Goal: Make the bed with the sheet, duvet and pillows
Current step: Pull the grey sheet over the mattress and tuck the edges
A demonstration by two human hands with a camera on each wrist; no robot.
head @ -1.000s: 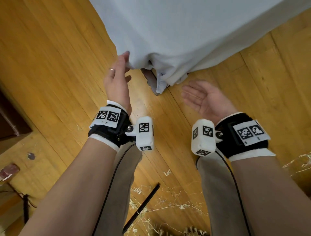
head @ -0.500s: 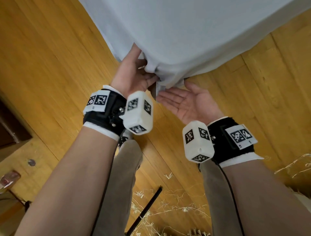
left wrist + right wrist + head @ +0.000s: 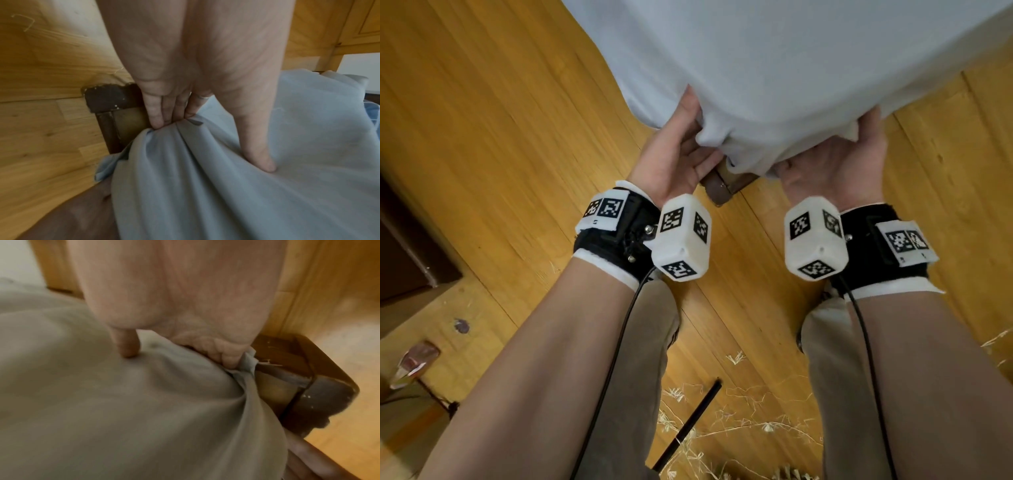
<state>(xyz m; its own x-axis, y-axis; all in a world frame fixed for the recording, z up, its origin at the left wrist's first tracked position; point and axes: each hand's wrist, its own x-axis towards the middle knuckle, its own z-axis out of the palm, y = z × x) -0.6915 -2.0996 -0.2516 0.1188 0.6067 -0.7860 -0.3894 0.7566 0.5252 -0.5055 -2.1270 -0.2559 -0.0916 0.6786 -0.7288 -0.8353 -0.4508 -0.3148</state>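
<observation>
A pale blue sheet [image 3: 774, 61] covers the mattress corner at the top of the head view. My left hand [image 3: 678, 150] holds the corner from the left, palm up. In the left wrist view its fingers [image 3: 158, 113] dig under a gathered fold of sheet [image 3: 226, 186] while the thumb presses on top. My right hand [image 3: 842, 154] holds the same corner from the right. In the right wrist view its fingers [image 3: 226, 353] curl round the sheet's edge [image 3: 102, 402]. The dark wooden bed frame corner [image 3: 719, 186] shows just below the bunched cloth.
Wooden plank floor [image 3: 500, 137] surrounds the bed corner. Dark furniture [image 3: 407, 246] stands at the left edge. A black stick [image 3: 688, 425] and scattered straw [image 3: 756, 428] lie on the floor near my legs [image 3: 640, 377].
Both hands have moved forward from open, free positions onto the mattress corner and now grip the sheet. The hanging flap of sheet is gathered up between them.
</observation>
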